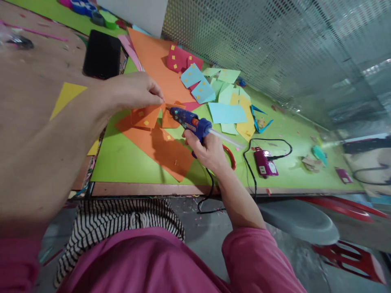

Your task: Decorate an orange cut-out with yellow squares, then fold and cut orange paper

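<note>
My right hand [212,152] is wrapped round the grip of a blue hot glue gun [189,119]. A clear glue stick [227,139] juts from its back end, and its nozzle points left. My left hand [142,90] has thumb and forefinger pinched together close to the nozzle tip; whatever lies between them is too small to make out. Just below are folded orange paper pieces with small yellow squares [146,117], one of them [171,118] under the nozzle. A larger orange sheet [161,152] lies beneath, partly in shadow.
Behind lie a red card [183,59], a blue notched card [198,83] and pale green papers [229,76]. A black phone [102,54] rests at the left. Red-orange scissor handles [230,156] show beside my right wrist. A black cable [252,171] runs to a purple box [265,162].
</note>
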`<state>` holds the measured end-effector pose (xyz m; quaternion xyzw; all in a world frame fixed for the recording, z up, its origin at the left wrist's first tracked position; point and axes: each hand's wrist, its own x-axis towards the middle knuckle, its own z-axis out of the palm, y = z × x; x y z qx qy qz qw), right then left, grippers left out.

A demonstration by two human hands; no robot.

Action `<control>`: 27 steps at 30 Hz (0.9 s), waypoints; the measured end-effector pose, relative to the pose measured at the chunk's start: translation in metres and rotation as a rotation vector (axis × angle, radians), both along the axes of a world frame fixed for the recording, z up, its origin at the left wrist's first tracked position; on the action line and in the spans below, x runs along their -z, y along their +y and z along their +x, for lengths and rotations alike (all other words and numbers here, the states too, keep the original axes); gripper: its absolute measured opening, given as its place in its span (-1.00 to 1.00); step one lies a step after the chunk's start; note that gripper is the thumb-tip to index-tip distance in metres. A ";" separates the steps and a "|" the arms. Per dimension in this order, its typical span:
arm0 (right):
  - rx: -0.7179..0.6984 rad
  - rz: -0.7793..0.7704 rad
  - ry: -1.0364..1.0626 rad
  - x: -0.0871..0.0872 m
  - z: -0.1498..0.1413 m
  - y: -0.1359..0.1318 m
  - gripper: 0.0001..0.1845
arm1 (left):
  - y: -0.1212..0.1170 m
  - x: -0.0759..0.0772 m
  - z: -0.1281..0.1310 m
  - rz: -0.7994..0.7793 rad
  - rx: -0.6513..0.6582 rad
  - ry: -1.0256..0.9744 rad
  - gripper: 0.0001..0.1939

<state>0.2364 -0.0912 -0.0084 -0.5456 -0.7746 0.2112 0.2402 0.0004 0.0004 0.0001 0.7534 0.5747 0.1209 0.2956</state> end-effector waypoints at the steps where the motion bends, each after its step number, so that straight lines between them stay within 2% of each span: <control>1: -0.001 0.002 -0.003 0.000 0.000 0.000 -0.59 | 0.000 0.000 0.000 0.006 -0.007 -0.005 -0.67; 14: -0.014 -0.026 0.045 0.001 0.003 0.001 -0.57 | -0.003 0.001 0.001 0.013 -0.020 -0.029 -0.64; 19: -0.040 -0.070 0.181 -0.014 0.019 -0.007 -0.51 | -0.003 0.000 -0.001 -0.023 -0.014 -0.075 -0.65; 21: -0.012 -0.005 0.120 -0.023 0.032 -0.012 -0.53 | -0.004 -0.001 -0.001 -0.023 -0.017 -0.081 -0.65; 23: 0.041 0.102 -0.037 -0.030 0.049 -0.017 -0.56 | -0.006 -0.004 0.000 -0.020 -0.016 -0.057 -0.65; 25: 0.096 0.184 -0.198 -0.031 0.071 -0.021 -0.53 | -0.008 -0.007 0.001 -0.002 -0.018 -0.017 -0.64; 27: 0.166 0.183 -0.295 -0.026 0.096 -0.024 -0.52 | -0.010 -0.008 0.000 0.013 -0.030 0.007 -0.64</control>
